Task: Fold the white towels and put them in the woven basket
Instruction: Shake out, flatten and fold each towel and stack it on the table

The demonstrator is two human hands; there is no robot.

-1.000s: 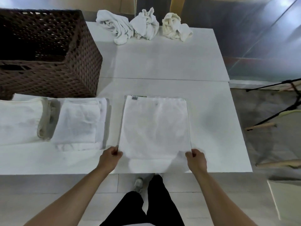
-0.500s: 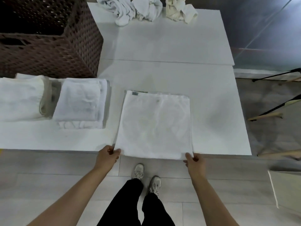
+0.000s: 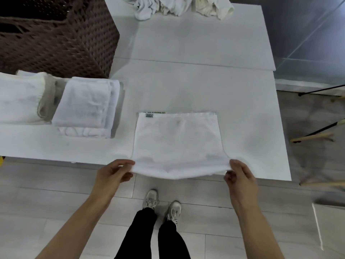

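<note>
A white towel (image 3: 177,141) lies flat near the table's front edge, with a small tag at its far left corner. Its near edge is lifted off the table. My left hand (image 3: 112,174) pinches the near left corner and my right hand (image 3: 239,176) pinches the near right corner. The brown woven basket (image 3: 61,43) stands at the table's far left. Two folded white towels, one small stack (image 3: 85,107) and one larger (image 3: 20,98), lie in front of the basket. Several crumpled towels (image 3: 179,6) sit at the table's far edge.
The white table (image 3: 205,81) ends just in front of my hands, and its right edge borders grey floor. Wooden-tipped stand legs (image 3: 313,137) stick out on the floor to the right. My feet (image 3: 162,204) stand on pale floor tiles below the towel.
Both hands have pulled the towel toward the table's front edge and lifted its near edge off the table. The view has tilted further down.
</note>
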